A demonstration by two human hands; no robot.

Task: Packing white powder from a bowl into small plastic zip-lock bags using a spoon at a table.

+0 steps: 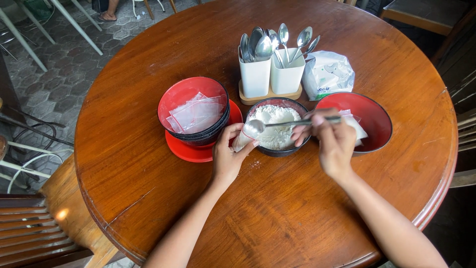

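Two hands at work over a round wooden table (277, 208), both close to the dark bowl of white powder (275, 130) taken as landmark. Left hand (229, 156) just left of that bowl, fingers curled and pinching a small clear bag (242, 140) partly filled with powder, held against the bowl's left rim. Right hand (331, 141) at the bowl's right rim, fingers pressed together around the handle of a metal spoon (277, 124); spoon bowl lying over the powder, right above the mouth of the bag. Left of the powder bowl, touching or nearly so: a red bowl holding empty clear bags (196, 114), stacked on dark bowls over a red plate (191, 151). Right of it: another red bowl (369, 119) with filled white packets (356, 126). Behind it: two white cups of spoons (270, 69) on a small wooden tray, and beside those, further right, a white plastic sack (327, 74).
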